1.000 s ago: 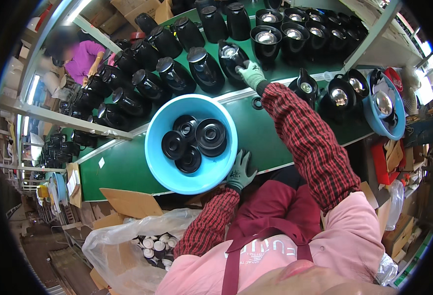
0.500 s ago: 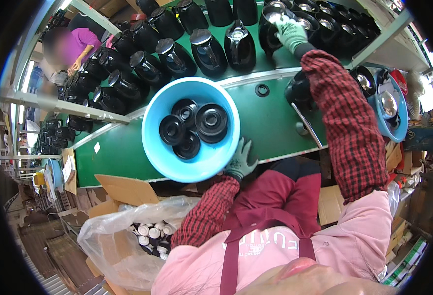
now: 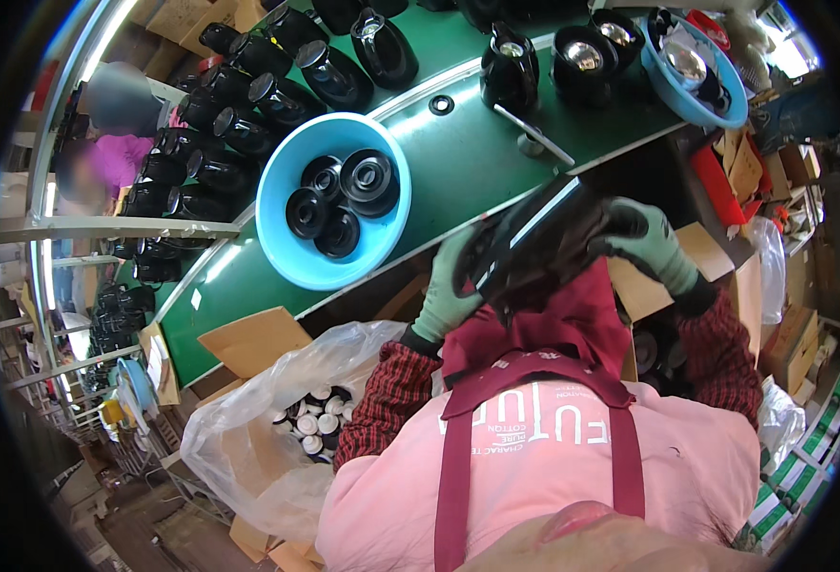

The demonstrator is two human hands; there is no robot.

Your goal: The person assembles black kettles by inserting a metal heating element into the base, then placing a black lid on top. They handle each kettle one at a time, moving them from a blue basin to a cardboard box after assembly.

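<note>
Between my two gloved hands, a glossy black vacuum jug (image 3: 546, 238) lies tilted on its side above my lap, off the bench. My left hand (image 3: 447, 291) grips its left end, fingers partly hidden behind it. My right hand (image 3: 651, 246) curls round the other end. Left of the jug, on the bench edge, a light-blue basin (image 3: 272, 214) contains several round black lids (image 3: 369, 173). A black ring (image 3: 441, 105) lies on the green bench (image 3: 458, 167). Beyond the jug, a metal bar (image 3: 534, 136) rests by a small knob-like piece.
More black jugs (image 3: 510, 71) stand along the bench. At the right end a second blue basin (image 3: 682, 105) holds shiny metal parts. Low on the left, a plastic-lined carton (image 3: 239, 448) contains white and black caps (image 3: 312, 426). A person in purple (image 3: 120, 157) is at the far left.
My right hand has come back from the jugs at the far right. My left hand has left the basin's side. Both now hold a jug over my lap. The view has shifted.
</note>
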